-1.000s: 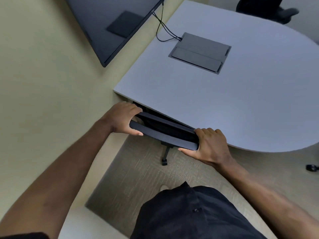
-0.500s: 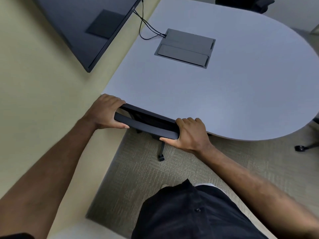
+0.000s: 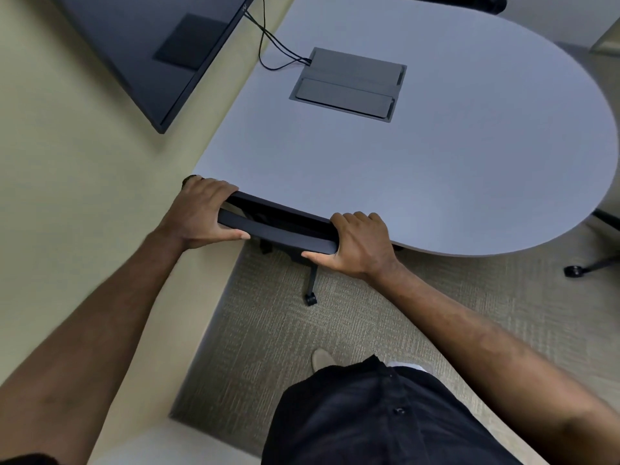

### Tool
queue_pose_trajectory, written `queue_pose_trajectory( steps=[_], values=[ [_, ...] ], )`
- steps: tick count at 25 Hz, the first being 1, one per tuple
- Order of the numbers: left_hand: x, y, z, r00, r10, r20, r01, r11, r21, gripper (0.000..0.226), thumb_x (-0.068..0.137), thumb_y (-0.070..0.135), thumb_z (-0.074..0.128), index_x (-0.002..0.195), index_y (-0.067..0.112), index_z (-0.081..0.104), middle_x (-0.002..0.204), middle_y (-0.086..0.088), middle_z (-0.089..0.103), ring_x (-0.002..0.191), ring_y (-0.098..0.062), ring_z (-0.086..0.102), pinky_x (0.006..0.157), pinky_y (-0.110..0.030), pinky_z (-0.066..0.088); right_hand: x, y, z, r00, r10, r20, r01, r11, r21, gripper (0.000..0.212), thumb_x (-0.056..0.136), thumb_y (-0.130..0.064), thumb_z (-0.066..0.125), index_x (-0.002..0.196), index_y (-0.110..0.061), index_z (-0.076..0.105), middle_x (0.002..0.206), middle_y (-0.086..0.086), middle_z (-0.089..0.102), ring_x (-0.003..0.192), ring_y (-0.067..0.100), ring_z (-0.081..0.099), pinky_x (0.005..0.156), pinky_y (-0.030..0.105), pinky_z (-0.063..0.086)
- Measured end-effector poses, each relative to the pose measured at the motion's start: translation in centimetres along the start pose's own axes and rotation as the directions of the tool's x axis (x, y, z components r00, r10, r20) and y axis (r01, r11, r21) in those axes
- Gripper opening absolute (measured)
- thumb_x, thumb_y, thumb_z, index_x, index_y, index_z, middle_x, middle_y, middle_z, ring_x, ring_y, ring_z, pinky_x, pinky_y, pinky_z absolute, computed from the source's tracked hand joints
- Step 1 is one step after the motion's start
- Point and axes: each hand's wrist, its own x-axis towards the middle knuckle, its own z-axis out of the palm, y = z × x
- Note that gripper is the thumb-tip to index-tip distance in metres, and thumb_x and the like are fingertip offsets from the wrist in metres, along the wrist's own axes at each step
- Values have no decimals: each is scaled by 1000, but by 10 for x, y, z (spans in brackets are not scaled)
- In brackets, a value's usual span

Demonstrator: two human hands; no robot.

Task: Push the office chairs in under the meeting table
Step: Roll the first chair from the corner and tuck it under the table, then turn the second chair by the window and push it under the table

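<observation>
A black office chair (image 3: 281,231) stands tucked under the near edge of the grey meeting table (image 3: 436,169). Only the top of its backrest, one leg and a caster (image 3: 310,298) show; the seat is hidden beneath the tabletop. My left hand (image 3: 198,214) grips the left end of the backrest top. My right hand (image 3: 359,245) grips its right end, fingers curled over against the table edge.
A dark screen (image 3: 151,45) hangs on the yellow wall at upper left, cables running to a grey cable hatch (image 3: 349,83) in the tabletop. Another chair's leg and caster (image 3: 575,270) show at the right edge. A further dark chair (image 3: 469,1) sits beyond the table. Carpet lies below me.
The chair has slid further under the table with both hands still on the backrest. My view has shifted forward, so the table fills more of it.
</observation>
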Motion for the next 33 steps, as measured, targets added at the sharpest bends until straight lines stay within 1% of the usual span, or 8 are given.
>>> queue_pose_trajectory(
  steps=[5,10,13,16,19,23,26,33],
  values=[
    [-5,44,1,999,-46,2,46,998,-32,100,78,92,50,141,15,53,141,-7,60,132,-29,51,121,-51,27,-12,4,0,999,32,15,-33,998,62,93,74,-102,36,106,-19,65,96,-2,68,89,23,62,80,41,47],
    [2,111,3,999,-31,18,31,999,-35,98,81,94,42,141,18,54,141,-5,61,130,-27,53,117,-50,34,-28,18,-7,997,-10,73,-5,980,200,92,80,-95,42,135,-22,57,126,-1,68,111,23,62,94,43,45],
    [26,195,6,999,28,36,-27,999,-35,93,84,88,44,144,17,54,144,-6,60,132,-28,53,116,-48,33,-77,78,-14,997,62,42,-71,957,282,94,82,-89,50,148,-21,47,145,2,59,129,26,56,106,47,44],
    [40,240,10,997,46,68,-43,998,-47,89,89,85,41,147,19,52,147,-4,59,134,-26,53,117,-48,34,-113,119,-9,987,145,75,-161,943,290,98,85,-85,52,156,-19,36,158,5,48,141,27,47,114,50,40],
    [45,260,18,997,20,72,-14,996,-90,78,93,72,54,150,19,50,151,-1,57,137,-25,52,120,-47,32,-136,139,-2,976,174,133,-203,947,250,98,88,-84,51,158,-17,34,160,6,45,145,27,44,116,49,38],
    [93,371,28,991,112,71,-97,978,-184,70,96,59,62,153,20,48,156,-1,53,143,-24,48,125,-48,24,-217,233,-13,930,329,163,-356,916,186,96,88,-82,53,154,-15,39,152,8,53,138,28,51,110,48,44],
    [128,449,51,968,211,138,-183,964,-191,71,98,57,60,154,17,45,158,-2,50,144,-25,46,127,-49,20,-277,294,-23,892,416,178,-444,880,171,95,88,-80,52,155,-14,39,155,9,51,142,27,49,113,49,43],
    [204,631,93,880,421,221,-390,905,-171,62,95,60,55,141,18,52,134,-1,62,123,-29,58,111,-53,38,-395,423,-52,727,668,159,-686,718,118,98,87,-80,44,157,-11,39,163,10,44,150,27,41,118,47,38]
  ],
)
